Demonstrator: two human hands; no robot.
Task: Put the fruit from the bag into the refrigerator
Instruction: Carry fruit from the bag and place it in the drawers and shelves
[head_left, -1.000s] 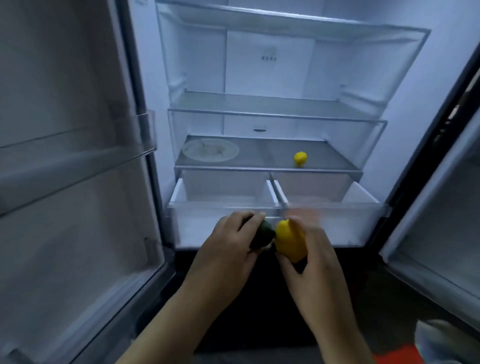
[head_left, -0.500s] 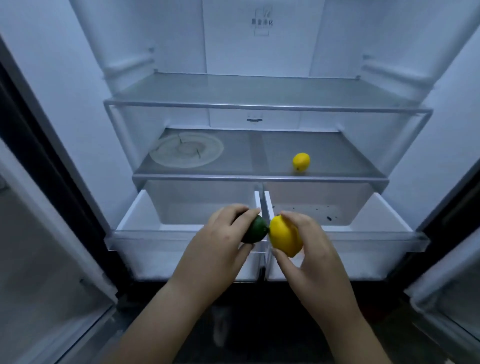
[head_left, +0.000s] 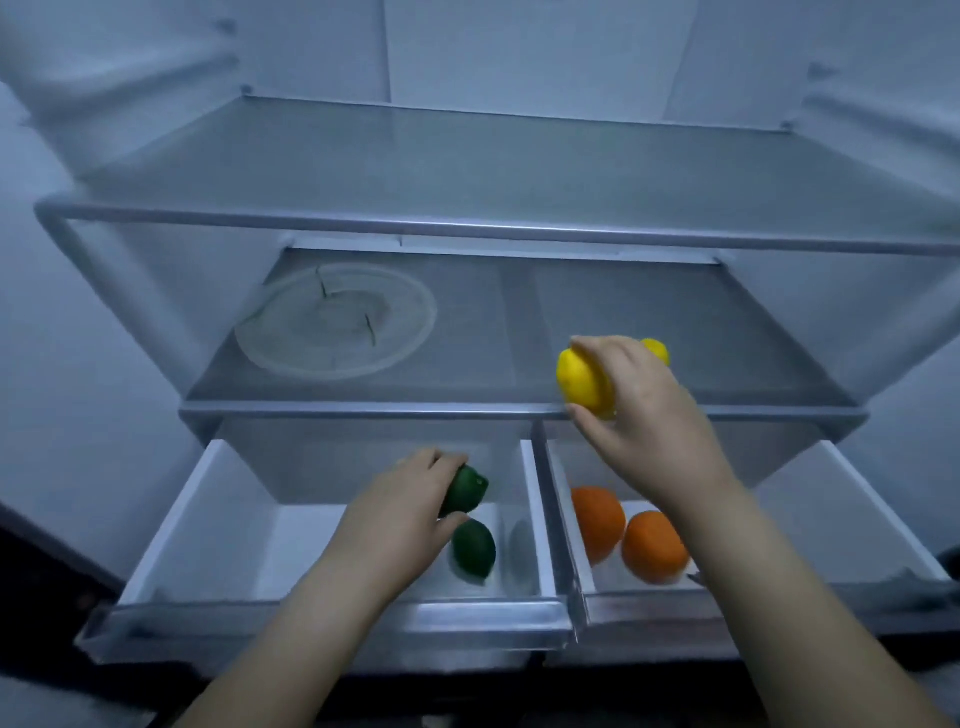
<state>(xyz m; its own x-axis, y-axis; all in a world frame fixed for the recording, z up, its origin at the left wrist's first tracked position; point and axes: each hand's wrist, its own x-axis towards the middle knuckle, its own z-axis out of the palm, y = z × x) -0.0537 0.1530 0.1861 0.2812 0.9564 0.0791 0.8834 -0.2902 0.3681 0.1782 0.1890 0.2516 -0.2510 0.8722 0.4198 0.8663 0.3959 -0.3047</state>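
The right hand (head_left: 639, 410), gripping a large lemon (head_left: 579, 382), is covering most of a smaller lemon (head_left: 657, 349) on the lower shelf (head_left: 519, 338); the left hand (head_left: 400, 514) is hiding the near half of the lime (head_left: 466, 488) it is gripping. The right forearm (head_left: 769, 571) is overlapping one orange (head_left: 649, 545). The picture's edges are cutting off both forearms and the top of the refrigerator (head_left: 519, 52).

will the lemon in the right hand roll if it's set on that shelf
Probably a little: the lemon is rounded and the shelf looks smooth and flat. Its oval shape should settle it quickly; a second lemon rests there. It seems firm in the right hand.
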